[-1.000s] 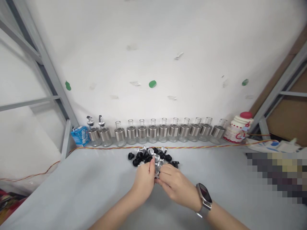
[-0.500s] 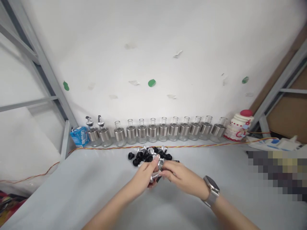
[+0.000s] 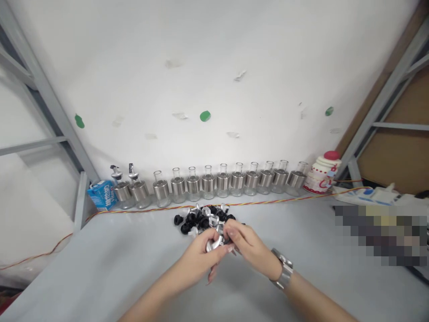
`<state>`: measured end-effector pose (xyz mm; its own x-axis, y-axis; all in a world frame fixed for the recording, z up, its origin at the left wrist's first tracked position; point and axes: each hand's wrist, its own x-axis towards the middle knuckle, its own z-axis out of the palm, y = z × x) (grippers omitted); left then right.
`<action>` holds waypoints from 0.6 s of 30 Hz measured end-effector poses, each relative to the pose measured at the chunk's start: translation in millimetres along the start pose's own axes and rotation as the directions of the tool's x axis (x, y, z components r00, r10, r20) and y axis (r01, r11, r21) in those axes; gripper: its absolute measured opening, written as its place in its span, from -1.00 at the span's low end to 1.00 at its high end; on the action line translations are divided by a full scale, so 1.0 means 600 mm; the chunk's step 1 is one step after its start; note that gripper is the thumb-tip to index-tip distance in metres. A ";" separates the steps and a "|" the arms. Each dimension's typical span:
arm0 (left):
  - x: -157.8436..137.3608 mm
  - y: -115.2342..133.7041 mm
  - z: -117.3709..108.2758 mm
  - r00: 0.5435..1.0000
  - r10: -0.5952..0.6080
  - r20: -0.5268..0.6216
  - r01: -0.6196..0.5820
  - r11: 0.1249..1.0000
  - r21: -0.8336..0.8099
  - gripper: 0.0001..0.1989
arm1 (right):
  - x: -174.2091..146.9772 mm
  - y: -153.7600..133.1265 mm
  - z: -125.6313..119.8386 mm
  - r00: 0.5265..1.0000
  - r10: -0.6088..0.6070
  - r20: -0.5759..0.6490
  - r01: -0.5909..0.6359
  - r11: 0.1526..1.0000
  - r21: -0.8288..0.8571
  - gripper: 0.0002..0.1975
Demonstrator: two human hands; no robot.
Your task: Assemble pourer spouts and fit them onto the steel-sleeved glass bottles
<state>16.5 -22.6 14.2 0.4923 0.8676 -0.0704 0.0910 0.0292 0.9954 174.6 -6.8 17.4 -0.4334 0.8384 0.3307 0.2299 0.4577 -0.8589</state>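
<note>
My left hand (image 3: 203, 252) is closed round a silver pour spout (image 3: 213, 244), held low over the table just in front of a loose pile. My right hand (image 3: 250, 246) meets it from the other side, its fingers pinched at the spout's right end; the part under those fingers is mostly hidden. Behind both hands, the pile mixes black stoppers (image 3: 185, 228) and silver spout pieces (image 3: 213, 220). Two glass bottles (image 3: 139, 191) with steel sleeves at the left carry fitted pour spouts (image 3: 133, 174).
A row of open-necked bottles (image 3: 208, 183) lines the wall behind a red-yellow wire (image 3: 187, 206). A blue carton (image 3: 101, 195) stands at the left end, a white-and-red jar (image 3: 320, 174) at the right. Grey metal posts (image 3: 72, 156) flank the table (image 3: 100, 259).
The camera view has shifted slightly. My hands have turned the spout between them, and the left fingers now stretch further under the right hand.
</note>
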 end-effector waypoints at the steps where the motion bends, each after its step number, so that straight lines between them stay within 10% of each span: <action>1: 0.000 -0.001 0.001 1.000 -0.003 0.007 0.003 1.000 0.013 -0.78 | -0.002 0.000 -0.001 0.998 -0.057 0.015 0.058 0.995 -0.087 -0.61; 18: -0.008 -0.012 0.006 0.960 -0.179 0.213 0.177 0.984 0.029 -0.72 | 0.001 0.025 0.019 0.986 0.043 0.159 -0.041 0.999 -0.017 -0.56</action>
<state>16.5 -28.6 7.3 0.6410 0.7223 -0.2596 0.2018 0.1677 0.9650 167.8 -2.9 0.3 -0.5562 0.7995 0.2268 0.2627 0.4280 -0.8647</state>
